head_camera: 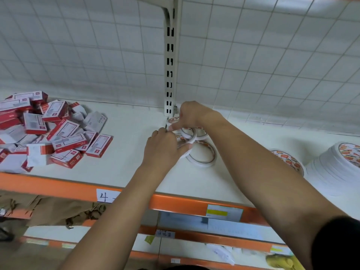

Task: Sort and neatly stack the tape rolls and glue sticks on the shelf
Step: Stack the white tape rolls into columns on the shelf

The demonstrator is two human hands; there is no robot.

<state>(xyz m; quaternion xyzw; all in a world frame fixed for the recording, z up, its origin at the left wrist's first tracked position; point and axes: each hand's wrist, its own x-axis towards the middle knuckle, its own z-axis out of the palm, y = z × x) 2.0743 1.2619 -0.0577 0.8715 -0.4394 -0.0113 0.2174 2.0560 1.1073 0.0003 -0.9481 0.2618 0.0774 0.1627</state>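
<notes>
The orange shelf edge [58,189] carries a handwritten label [104,195], half hidden behind the left forearm. On the white shelf [132,164] the left hand [162,150] curls round a thin tape roll [185,143], thumb on its rim. The right hand [191,115] bends over a cluster of small rolls [200,133] by the slotted upright [169,75], covering most; its grasp cannot be told. One loose roll [202,155] lies flat beside them. A tall tape stack [331,170] and the red-and-white boxes [58,133] are cut off by the frame
</notes>
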